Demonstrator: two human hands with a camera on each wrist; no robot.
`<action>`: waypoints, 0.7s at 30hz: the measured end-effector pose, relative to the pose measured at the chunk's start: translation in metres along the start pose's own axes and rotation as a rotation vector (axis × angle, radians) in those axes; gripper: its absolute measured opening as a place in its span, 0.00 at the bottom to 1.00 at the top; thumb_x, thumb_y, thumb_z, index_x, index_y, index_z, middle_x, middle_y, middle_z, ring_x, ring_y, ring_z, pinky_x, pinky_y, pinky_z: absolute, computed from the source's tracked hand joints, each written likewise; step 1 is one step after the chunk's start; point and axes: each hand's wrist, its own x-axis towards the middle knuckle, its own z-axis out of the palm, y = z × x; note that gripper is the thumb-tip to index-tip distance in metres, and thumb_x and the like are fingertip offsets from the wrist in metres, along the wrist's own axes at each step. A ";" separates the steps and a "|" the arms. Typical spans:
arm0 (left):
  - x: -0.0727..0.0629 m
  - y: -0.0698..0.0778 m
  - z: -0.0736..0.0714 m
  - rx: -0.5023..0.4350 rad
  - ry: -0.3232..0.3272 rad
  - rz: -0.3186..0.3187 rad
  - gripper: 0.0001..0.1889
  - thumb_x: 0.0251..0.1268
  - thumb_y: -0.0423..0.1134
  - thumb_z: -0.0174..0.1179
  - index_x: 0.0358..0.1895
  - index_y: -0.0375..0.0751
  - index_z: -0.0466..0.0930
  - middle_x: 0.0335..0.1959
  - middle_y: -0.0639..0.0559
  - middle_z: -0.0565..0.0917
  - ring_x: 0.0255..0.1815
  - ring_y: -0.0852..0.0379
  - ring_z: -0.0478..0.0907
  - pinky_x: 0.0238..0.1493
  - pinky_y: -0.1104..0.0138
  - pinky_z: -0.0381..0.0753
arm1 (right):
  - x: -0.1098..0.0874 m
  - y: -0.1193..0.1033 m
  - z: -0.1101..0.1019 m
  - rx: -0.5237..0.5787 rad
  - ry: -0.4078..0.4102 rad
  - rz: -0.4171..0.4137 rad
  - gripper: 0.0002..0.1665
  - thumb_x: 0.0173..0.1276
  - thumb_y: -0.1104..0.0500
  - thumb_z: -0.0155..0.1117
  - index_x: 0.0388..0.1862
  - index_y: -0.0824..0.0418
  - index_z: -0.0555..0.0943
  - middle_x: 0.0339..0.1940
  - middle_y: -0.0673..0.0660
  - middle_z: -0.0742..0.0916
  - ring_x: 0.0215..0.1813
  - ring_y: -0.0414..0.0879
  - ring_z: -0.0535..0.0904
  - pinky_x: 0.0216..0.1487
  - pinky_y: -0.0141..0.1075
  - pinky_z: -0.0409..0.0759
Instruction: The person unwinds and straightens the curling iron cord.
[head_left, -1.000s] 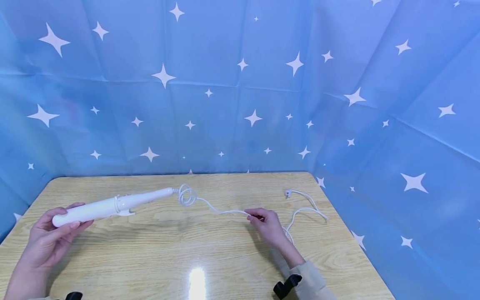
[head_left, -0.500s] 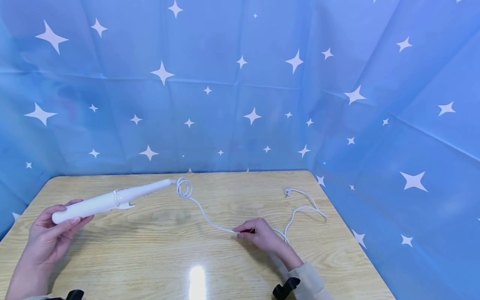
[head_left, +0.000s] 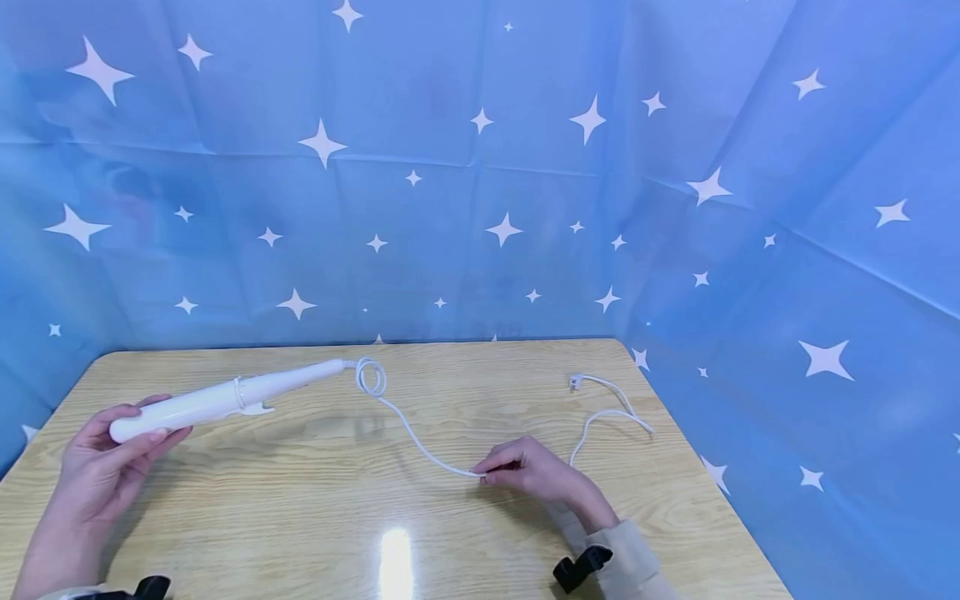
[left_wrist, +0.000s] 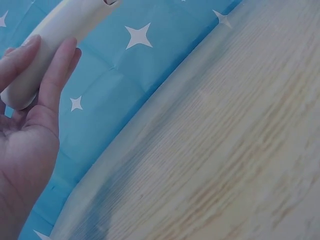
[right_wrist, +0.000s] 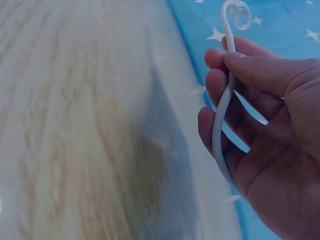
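Note:
In the head view my left hand (head_left: 105, 467) grips the thick, rounded end of a white curling iron (head_left: 225, 398), holding it tilted over the left of the table. Thumb and fingers close around that end in the left wrist view too. From its slimmer end runs a white cord (head_left: 411, 429), which makes a small loop and then sags toward my right hand (head_left: 536, 475). That hand pinches the cord between thumb and fingertips, as the right wrist view shows. Beyond it the cord runs along the palm, and part is hidden behind the hand in the head view.
The plug (head_left: 575, 382) and the cord's far stretch lie on the right side of the wooden table (head_left: 315, 517). A blue curtain (head_left: 420, 275) with white stars hangs behind and at the sides. Black straps circle both wrists.
My right hand has moved left and toward me while pinching the cord, which now sags lower. The curling iron's cord end has risen slightly, and less cord shows behind the right hand.

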 end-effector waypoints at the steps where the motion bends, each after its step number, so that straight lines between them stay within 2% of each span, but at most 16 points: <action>1: 0.000 0.001 0.000 -0.003 0.005 -0.003 0.27 0.65 0.03 0.32 0.55 0.18 0.77 0.60 0.29 0.79 0.63 0.39 0.78 0.56 0.44 0.80 | -0.001 0.000 -0.001 -0.004 0.002 0.007 0.12 0.73 0.68 0.65 0.51 0.71 0.87 0.42 0.64 0.90 0.39 0.44 0.85 0.38 0.30 0.86; 5: -0.002 0.006 -0.002 -0.038 -0.017 -0.007 0.28 0.66 0.04 0.30 0.58 0.19 0.76 0.62 0.28 0.78 0.65 0.38 0.77 0.57 0.43 0.80 | -0.004 -0.001 -0.008 -0.025 0.068 0.058 0.12 0.73 0.69 0.65 0.52 0.71 0.87 0.43 0.66 0.90 0.42 0.54 0.87 0.41 0.34 0.89; 7: -0.003 0.008 -0.004 -0.063 -0.038 0.001 0.28 0.67 0.04 0.29 0.60 0.18 0.75 0.62 0.27 0.77 0.65 0.37 0.76 0.58 0.42 0.79 | -0.006 -0.001 -0.012 -0.037 0.125 0.094 0.12 0.73 0.69 0.64 0.52 0.70 0.87 0.43 0.67 0.89 0.41 0.59 0.86 0.39 0.36 0.89; 12: -0.004 0.015 -0.007 -0.055 -0.075 0.008 0.27 0.68 0.05 0.30 0.61 0.19 0.74 0.63 0.28 0.77 0.66 0.37 0.75 0.58 0.43 0.80 | -0.009 0.000 -0.020 -0.086 0.237 0.141 0.12 0.73 0.69 0.64 0.53 0.68 0.87 0.44 0.67 0.89 0.42 0.61 0.85 0.39 0.37 0.89; 17: -0.006 0.023 -0.009 -0.030 -0.095 -0.005 0.27 0.68 0.05 0.30 0.62 0.19 0.73 0.64 0.29 0.77 0.68 0.39 0.75 0.58 0.43 0.80 | -0.009 0.000 -0.024 -0.108 0.296 0.143 0.13 0.74 0.69 0.64 0.54 0.68 0.87 0.46 0.67 0.89 0.45 0.59 0.86 0.41 0.34 0.89; 19: -0.006 0.026 -0.009 0.002 -0.106 -0.004 0.27 0.68 0.05 0.31 0.61 0.19 0.73 0.64 0.29 0.77 0.68 0.39 0.75 0.58 0.43 0.81 | -0.009 0.000 -0.026 -0.120 0.331 0.133 0.12 0.74 0.70 0.63 0.53 0.69 0.87 0.45 0.66 0.89 0.44 0.52 0.86 0.39 0.33 0.88; 21: -0.007 0.028 -0.010 0.072 -0.117 0.007 0.26 0.68 0.06 0.33 0.62 0.20 0.74 0.63 0.30 0.77 0.67 0.41 0.75 0.57 0.45 0.83 | -0.008 -0.011 -0.027 -0.128 0.377 0.148 0.12 0.73 0.72 0.62 0.52 0.71 0.86 0.43 0.66 0.89 0.42 0.46 0.86 0.37 0.34 0.87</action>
